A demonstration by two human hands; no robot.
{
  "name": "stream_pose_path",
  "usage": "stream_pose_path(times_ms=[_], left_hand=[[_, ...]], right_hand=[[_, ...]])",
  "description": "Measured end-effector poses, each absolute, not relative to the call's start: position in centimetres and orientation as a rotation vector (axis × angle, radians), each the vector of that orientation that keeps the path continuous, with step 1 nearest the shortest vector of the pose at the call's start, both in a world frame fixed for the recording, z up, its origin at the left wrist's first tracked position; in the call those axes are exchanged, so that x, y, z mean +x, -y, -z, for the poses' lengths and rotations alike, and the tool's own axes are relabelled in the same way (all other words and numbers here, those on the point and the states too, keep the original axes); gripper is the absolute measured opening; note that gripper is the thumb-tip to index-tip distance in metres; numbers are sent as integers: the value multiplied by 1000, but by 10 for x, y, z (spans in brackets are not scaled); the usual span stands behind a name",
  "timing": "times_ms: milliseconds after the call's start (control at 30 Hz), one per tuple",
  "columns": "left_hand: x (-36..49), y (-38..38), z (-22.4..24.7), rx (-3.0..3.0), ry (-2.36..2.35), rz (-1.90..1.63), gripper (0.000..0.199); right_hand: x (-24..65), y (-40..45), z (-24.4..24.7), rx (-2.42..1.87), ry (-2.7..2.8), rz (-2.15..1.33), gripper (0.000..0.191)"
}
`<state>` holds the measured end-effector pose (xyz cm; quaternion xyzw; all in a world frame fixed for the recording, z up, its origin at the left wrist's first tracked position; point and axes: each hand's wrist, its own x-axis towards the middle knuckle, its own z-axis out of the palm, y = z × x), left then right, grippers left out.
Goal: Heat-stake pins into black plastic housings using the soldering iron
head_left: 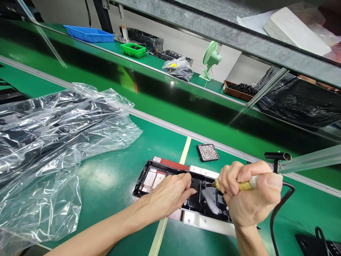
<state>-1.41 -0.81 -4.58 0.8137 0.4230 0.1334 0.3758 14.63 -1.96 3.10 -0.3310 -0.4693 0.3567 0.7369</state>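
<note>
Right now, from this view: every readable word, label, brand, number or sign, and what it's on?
No text is legible.
White rectangular paper label inside the left-end opening of the long black plastic housing: lines of print, too small to read.
Small pale label on the reddish-brown flat plate, at its upper left corner: marks too blurred to read.

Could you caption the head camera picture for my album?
Left hand on a black frame, right hand gripping a yellow tool, tray of metal pieces beyond.
</note>
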Motion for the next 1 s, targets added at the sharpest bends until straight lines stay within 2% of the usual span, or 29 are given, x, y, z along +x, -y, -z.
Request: stream_pose_path(times_ms=[400, 1000], left_hand=[[-16, 10, 52, 2060, -1090, -362, 22], [-14, 8, 48, 2034, -1102, -352, 23]], right_hand=[[146, 17, -33, -807, 1027, -746, 38], [155, 19, -35, -815, 1085, -809, 32]])
